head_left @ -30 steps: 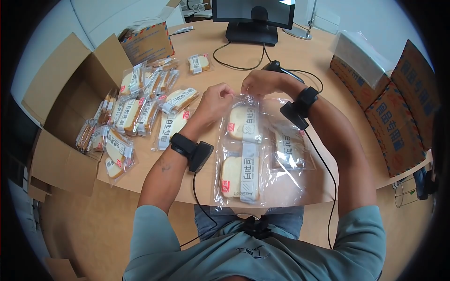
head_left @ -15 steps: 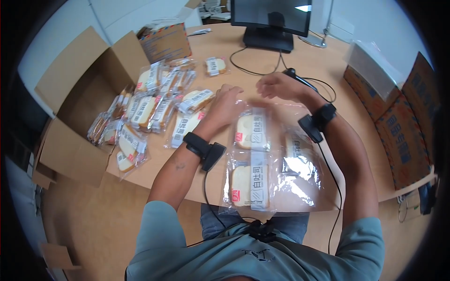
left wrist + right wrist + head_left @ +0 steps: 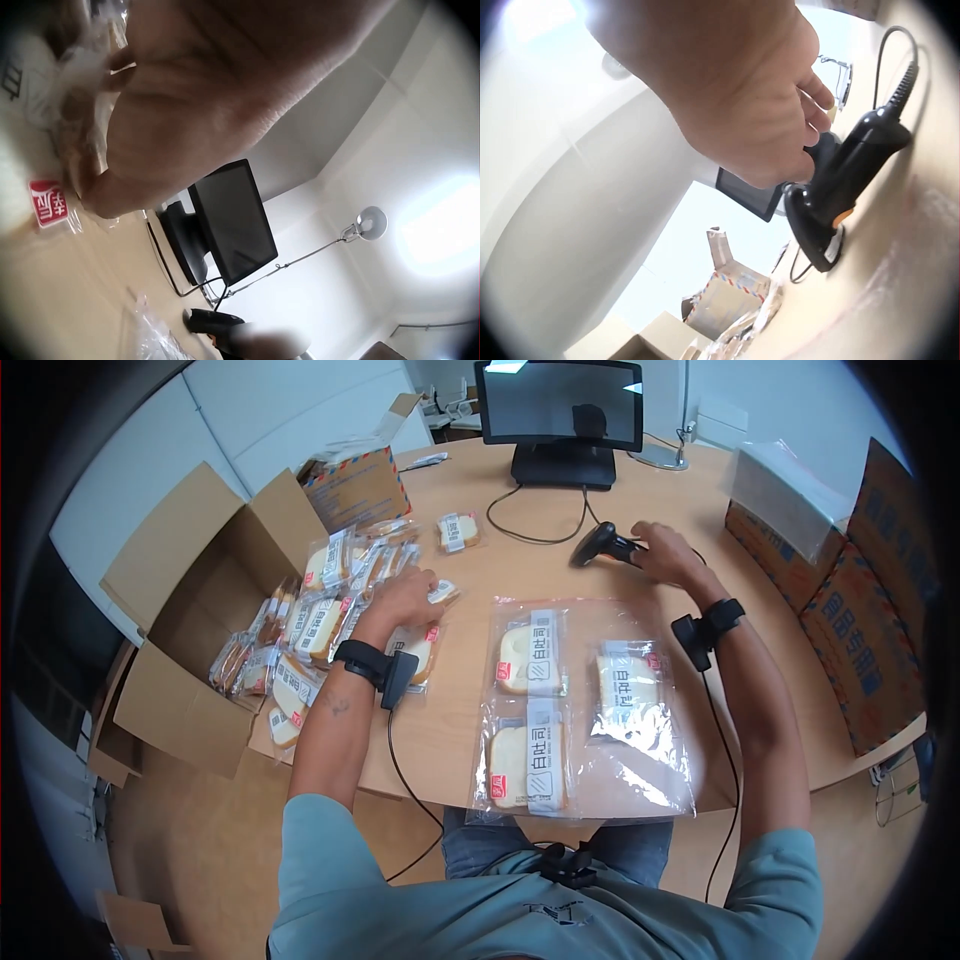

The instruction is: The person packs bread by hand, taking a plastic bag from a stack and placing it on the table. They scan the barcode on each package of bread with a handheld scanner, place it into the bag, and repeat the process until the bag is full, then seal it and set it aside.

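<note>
My left hand is at the near side of the bread pile, its fingers curled over a packet of sliced white bread and gripping its wrapper. Another bread packet with a red label lies beneath that hand. By the handle of a black barcode scanner is my right hand, fingers loosely bent and not wrapped around it; the scanner lies on the table. A large clear plastic bag lies flat before me, with bread packets at its left and one packet at its right.
At left, an open cardboard box lies on its side with bread packets spilling from it. A monitor stands at the back, a single bread packet in front of it. Printed cartons are at right.
My left hand has moved from the bag's top edge leftward to the bread pile and taken hold of a packet. My right hand has left the bag and moved to the scanner. The bag lies flat.
</note>
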`<state>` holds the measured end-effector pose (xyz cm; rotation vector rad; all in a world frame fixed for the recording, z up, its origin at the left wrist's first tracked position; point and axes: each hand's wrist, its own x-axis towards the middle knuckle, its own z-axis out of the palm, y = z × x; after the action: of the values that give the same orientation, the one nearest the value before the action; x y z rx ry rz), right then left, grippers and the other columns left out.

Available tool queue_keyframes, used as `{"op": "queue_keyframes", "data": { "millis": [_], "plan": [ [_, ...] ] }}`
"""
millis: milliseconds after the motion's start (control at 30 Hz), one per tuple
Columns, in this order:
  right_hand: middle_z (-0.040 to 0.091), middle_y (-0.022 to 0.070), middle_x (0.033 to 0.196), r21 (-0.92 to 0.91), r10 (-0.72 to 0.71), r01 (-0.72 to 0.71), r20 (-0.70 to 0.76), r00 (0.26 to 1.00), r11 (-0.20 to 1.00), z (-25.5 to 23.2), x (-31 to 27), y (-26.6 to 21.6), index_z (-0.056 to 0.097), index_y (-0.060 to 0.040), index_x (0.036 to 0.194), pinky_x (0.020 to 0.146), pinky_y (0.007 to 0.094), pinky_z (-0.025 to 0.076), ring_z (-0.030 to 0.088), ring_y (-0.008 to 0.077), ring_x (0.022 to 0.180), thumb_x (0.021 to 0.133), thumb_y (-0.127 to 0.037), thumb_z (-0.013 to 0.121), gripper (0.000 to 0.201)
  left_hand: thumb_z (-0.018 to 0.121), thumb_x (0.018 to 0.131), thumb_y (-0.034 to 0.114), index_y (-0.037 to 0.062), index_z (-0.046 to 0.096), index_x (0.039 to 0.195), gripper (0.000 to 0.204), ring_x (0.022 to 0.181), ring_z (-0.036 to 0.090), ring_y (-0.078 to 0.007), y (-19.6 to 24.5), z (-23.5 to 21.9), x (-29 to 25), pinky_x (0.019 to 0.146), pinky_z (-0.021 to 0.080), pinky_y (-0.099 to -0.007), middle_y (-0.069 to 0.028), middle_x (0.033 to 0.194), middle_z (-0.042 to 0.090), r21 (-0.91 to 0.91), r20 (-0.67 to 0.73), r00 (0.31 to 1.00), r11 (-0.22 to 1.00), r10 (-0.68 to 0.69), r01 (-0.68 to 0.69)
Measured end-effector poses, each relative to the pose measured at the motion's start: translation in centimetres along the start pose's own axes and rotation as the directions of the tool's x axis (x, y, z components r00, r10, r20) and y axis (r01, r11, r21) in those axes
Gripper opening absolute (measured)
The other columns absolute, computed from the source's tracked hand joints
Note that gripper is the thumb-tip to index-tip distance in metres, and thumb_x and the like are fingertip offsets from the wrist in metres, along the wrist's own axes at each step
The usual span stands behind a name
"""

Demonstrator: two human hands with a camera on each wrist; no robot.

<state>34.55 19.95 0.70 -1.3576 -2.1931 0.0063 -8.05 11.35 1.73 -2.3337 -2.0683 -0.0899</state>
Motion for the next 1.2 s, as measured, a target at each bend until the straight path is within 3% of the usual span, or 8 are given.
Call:
{"op": "queue_keyframes", "data": {
  "millis": [167,200,267,300,367,400,733,1200],
  "plan": [
    [0.066,0.0235,0.102,0.024,0.090,-0.094,0.108,0.990,0.995,1.7,-0.4,-0.7,0.061,-0.0009,0.102,0.084,0.0484,0.047,0.062,0.0413,0.099,0.085,-0.020,0.065,0.026,0.068,0.081,0.039,0.0050,0.061,0.125,0.055,0.110,0.061,-0.0336,1.9,-2.1,-0.5,0.095,0.048,-0.0418,-0.0166,0.117,0.065,0.029,-0.215,0.976,0.999,-0.033,0.041],
    [0.065,0.0241,0.102,0.034,0.082,-0.086,0.094,0.992,0.996,1.7,-0.5,-1.0,0.060,-0.0009,0.102,0.084,0.0491,0.047,0.062,0.0416,0.098,0.085,-0.020,0.064,0.026,0.067,0.083,0.036,0.0041,0.059,0.127,0.054,0.107,0.062,-0.0331,2.4,-2.8,-0.6,0.093,0.049,-0.0425,-0.0159,0.114,0.065,-0.484,-0.217,0.968,0.875,-0.124,0.004],
    [0.065,0.0239,0.101,0.023,0.085,-0.087,0.075,0.994,0.996,2.0,-0.4,-1.5,0.059,-0.0010,0.103,0.084,0.0494,0.047,0.062,0.0418,0.098,0.086,-0.020,0.063,0.026,0.060,0.089,0.030,0.0008,0.055,0.132,0.052,0.108,0.063,-0.0348,2.9,-2.7,0.5,0.093,0.051,-0.0464,-0.0196,0.116,0.065,-0.981,-0.175,0.979,0.100,-0.104,-0.164],
    [0.065,0.0237,0.100,0.016,0.074,-0.075,0.060,0.995,0.997,2.3,-0.4,-1.4,0.058,-0.0011,0.104,0.083,0.0498,0.047,0.062,0.0421,0.097,0.087,-0.020,0.063,0.026,0.060,0.089,0.030,0.0008,0.055,0.132,0.052,0.108,0.063,-0.0348,3.5,-2.1,1.0,0.093,0.051,-0.0464,-0.0196,0.116,0.065,-0.982,-0.173,0.980,0.093,-0.096,-0.164],
    [0.065,0.0231,0.098,-0.007,0.042,-0.042,0.006,0.999,0.999,3.3,-0.4,-0.6,0.057,-0.0010,0.104,0.083,0.0508,0.047,0.061,0.0423,0.096,0.088,-0.021,0.061,0.026,0.055,0.091,0.031,0.0003,0.051,0.135,0.053,0.116,0.059,-0.0424,6.1,-1.6,1.3,0.099,0.048,-0.0527,-0.0243,0.125,0.060,-0.738,-0.083,0.985,-0.673,0.153,0.043],
    [0.065,0.0229,0.097,-0.025,0.028,-0.029,-0.042,0.999,0.999,3.6,-0.3,-0.4,0.056,-0.0007,0.104,0.082,0.0513,0.047,0.061,0.0425,0.095,0.088,-0.022,0.061,0.027,0.052,0.092,0.034,0.0000,0.047,0.137,0.056,0.124,0.051,-0.0499,7.4,-1.5,1.1,0.100,0.045,-0.0601,-0.0269,0.134,0.054,-0.635,-0.123,0.950,-0.758,0.286,0.146],
    [0.067,0.0216,0.087,0.071,0.130,-0.118,-0.184,0.974,0.990,-2.8,0.0,-4.2,0.061,-0.0001,0.093,0.075,0.0460,0.050,0.065,0.0386,0.084,0.073,-0.046,0.072,0.051,0.055,0.082,0.002,0.0025,0.037,0.142,0.063,0.122,0.052,-0.0478,11.1,2.5,3.1,0.106,0.038,-0.0686,-0.0247,0.135,0.051,-0.707,0.011,0.941,-0.663,0.337,0.246],
    [0.068,0.0216,0.084,0.033,0.071,-0.068,-0.128,0.989,0.997,-1.4,0.1,-5.0,0.062,-0.0008,0.098,0.072,0.0467,0.050,0.065,0.0390,0.081,0.073,-0.042,0.071,0.049,0.055,0.080,0.005,-0.0009,0.043,0.137,0.059,0.118,0.057,-0.0419,12.0,1.9,3.0,0.108,0.040,-0.0602,-0.0243,0.129,0.055,-0.708,0.028,0.936,-0.654,0.352,0.267]
  ]
}}
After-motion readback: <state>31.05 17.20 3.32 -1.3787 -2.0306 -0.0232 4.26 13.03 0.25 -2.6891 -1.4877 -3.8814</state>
